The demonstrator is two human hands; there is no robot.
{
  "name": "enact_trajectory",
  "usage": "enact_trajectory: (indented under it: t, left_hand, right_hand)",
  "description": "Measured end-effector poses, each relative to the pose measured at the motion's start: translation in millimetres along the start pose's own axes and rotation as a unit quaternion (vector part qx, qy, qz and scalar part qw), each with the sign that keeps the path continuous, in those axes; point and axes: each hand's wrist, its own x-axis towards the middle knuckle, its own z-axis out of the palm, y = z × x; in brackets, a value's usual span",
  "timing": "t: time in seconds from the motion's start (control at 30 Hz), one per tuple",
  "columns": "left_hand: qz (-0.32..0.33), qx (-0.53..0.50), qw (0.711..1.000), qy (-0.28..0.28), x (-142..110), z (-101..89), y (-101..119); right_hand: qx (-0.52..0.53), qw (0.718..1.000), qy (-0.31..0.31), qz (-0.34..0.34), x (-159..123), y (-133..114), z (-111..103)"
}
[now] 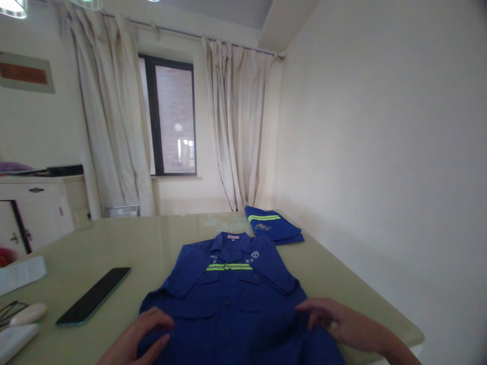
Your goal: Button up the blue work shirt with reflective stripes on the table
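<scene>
A blue work shirt (232, 294) with a yellow-green reflective stripe lies front-up on the pale green table (152, 248), collar pointing away from me. My left hand (142, 337) rests flat on the shirt's lower left part, fingers stretched out. My right hand (337, 317) lies on the shirt's lower right edge, fingers spread and touching the cloth. Neither hand grips anything that I can see.
A folded blue shirt (272, 224) sits at the table's far right. A dark phone (93, 295) lies left of the shirt. White objects (23, 314) sit at the left edge. A white cabinet (38, 203), curtains and a window (171, 116) stand behind.
</scene>
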Motion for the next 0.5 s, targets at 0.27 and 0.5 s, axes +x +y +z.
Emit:
enact_trajectory:
  t: [0.27,0.5]
  left_hand:
    - [0.037,0.111,0.988,-0.106,22,33.7,10]
    - [0.035,0.158,0.984,-0.076,33,36.1,-1]
  right_hand:
    - [-0.062,0.988,0.137,-0.041,37,-4,33]
    - [-0.190,0.975,0.086,-0.078,96,2,97]
